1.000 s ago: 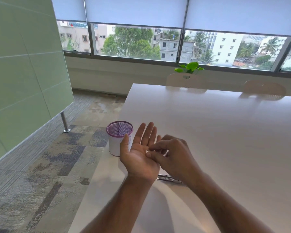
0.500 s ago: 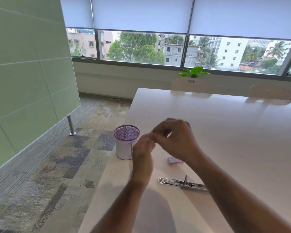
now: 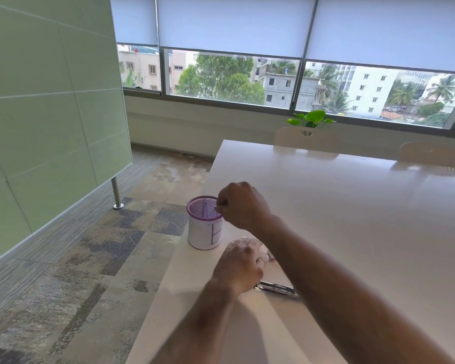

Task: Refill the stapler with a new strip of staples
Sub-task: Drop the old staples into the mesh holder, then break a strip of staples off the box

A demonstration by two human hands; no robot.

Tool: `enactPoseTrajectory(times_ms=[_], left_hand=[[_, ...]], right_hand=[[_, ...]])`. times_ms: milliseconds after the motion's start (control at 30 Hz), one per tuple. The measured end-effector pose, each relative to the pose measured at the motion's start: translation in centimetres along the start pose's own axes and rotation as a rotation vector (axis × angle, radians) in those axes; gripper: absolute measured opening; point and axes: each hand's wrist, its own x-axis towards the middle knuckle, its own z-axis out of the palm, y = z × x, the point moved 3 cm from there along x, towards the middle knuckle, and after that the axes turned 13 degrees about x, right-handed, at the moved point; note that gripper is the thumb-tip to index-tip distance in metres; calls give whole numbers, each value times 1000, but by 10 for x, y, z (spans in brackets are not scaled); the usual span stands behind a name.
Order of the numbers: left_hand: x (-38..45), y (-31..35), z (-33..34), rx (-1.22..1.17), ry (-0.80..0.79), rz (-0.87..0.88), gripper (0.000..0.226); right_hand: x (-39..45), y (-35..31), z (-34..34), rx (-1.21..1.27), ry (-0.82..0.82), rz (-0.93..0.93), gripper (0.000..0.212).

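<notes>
Right hand [image 3: 243,204] raised above the right rim of a mesh pen cup [image 3: 205,223], fingers curled and pinched together at the rim; whether anything sits in the pinch cannot be told (too small, partly hidden). Left hand [image 3: 241,267] lowered onto the white table [image 3: 352,219] just in front of the cup, knuckles up, fingers bent over something near a small reddish edge at the fingertips; grip or mere contact cannot be told. Stapler [image 3: 276,288] lying flat on the table, metal parts showing between the left wrist and the right forearm, the remainder hidden beneath the forearm; open or closed condition not determinable. Cup: purple mesh top, white wrapped body marked with a purple letter, standing upright close to the table's left edge. Two chair backs at the far side of the table, one [image 3: 306,139] with a green plant [image 3: 311,119] behind it, the other [image 3: 431,156] to the right. Green partition panel [image 3: 45,101] on a metal leg at the left, over patterned carpet.
</notes>
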Motion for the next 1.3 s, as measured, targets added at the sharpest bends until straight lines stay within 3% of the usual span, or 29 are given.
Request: enactPoseTrajectory(times_ms=[200, 400, 567, 667, 867, 1000, 1300], left_hand=[[1, 0, 3, 15, -23, 6, 36], [5, -2, 5, -2, -33, 1, 44], [6, -3, 6, -52, -31, -6, 43], [7, -2, 5, -108, -4, -16, 41], [8, 1, 2, -287, 45, -130, 47], [8, 5, 0, -354, 63, -169, 50], [5, 9, -4, -417, -6, -198, 55]], right_hand=[[0, 7, 2, 29, 5, 10, 19], [-11, 30, -23, 198, 207, 39, 18], [-42, 74, -51, 428, 297, 202, 15], [-72, 107, -55, 502, 257, 319, 21], [-126, 154, -27, 307, -34, 276, 56], [-126, 157, -20, 263, -70, 191, 67], [-125, 154, -16, 258, -18, 144, 60]])
